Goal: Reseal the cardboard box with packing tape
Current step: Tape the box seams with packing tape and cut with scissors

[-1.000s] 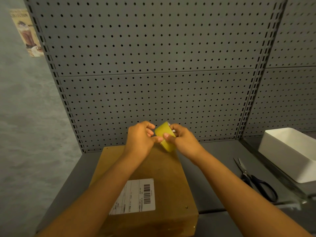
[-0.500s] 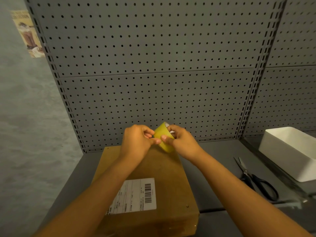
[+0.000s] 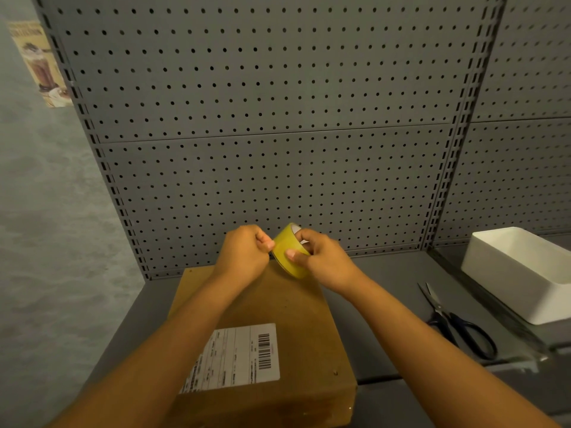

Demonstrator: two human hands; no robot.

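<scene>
A brown cardboard box (image 3: pixel 296 319) with a white shipping label (image 3: pixel 238 356) lies on the grey shelf in front of me. Above its far end I hold a yellow roll of packing tape (image 3: pixel 285 247). My right hand (image 3: pixel 324 261) grips the roll, thumb on its outer face and fingers in the core. My left hand (image 3: pixel 244 251) has curled fingers, and its fingertips pinch at the roll's left edge where the tape end is. Whether any tape is peeled off is hidden by the fingers.
Black-handled scissors (image 3: pixel 457 322) lie on the shelf to the right of the box. A white plastic bin (image 3: pixel 519 270) stands at the far right. A grey pegboard wall (image 3: pixel 278 134) rises close behind the box.
Both hands with the roll stay in nearly the same spot. The left fingertips have shifted slightly on the roll's edge.
</scene>
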